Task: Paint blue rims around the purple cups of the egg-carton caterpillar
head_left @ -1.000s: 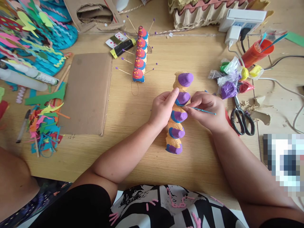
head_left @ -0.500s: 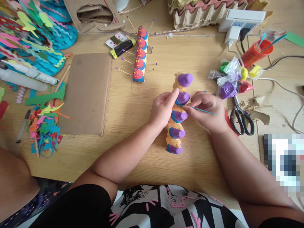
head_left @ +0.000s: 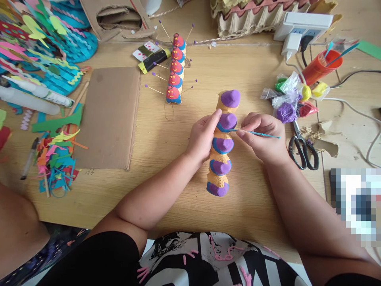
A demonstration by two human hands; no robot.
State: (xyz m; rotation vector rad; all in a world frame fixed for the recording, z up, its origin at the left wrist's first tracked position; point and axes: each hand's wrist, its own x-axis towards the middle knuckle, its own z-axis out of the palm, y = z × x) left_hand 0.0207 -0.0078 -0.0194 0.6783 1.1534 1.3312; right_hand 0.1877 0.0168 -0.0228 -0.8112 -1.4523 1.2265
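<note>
My left hand (head_left: 204,137) grips a strip of egg carton (head_left: 218,157) from its left side, thumb on top near the second bump. Purple clay caps the bumps, blue shows along their lower edges, and orange lies between them. Between thumb and fingers, my right hand (head_left: 262,137) pinches a thin blue clay tool (head_left: 262,134). Its tip touches the blue edge below the second bump from the far end. The tool's other end points right. Farther away stands a finished-looking strip with red smiling faces (head_left: 174,75), blue edges and purple-tipped sticks.
At left are a cardboard sheet (head_left: 108,115), paper scraps (head_left: 58,159) and glue bottles (head_left: 38,93). To the right lie black scissors (head_left: 302,149), bagged clay (head_left: 287,111), an orange cup (head_left: 323,65) and a power strip (head_left: 306,24). Egg cartons (head_left: 253,20) sit behind.
My right hand has moved slightly right with the clay tool. The egg carton strip has turned a little in my left hand, showing more of its purple tops.
</note>
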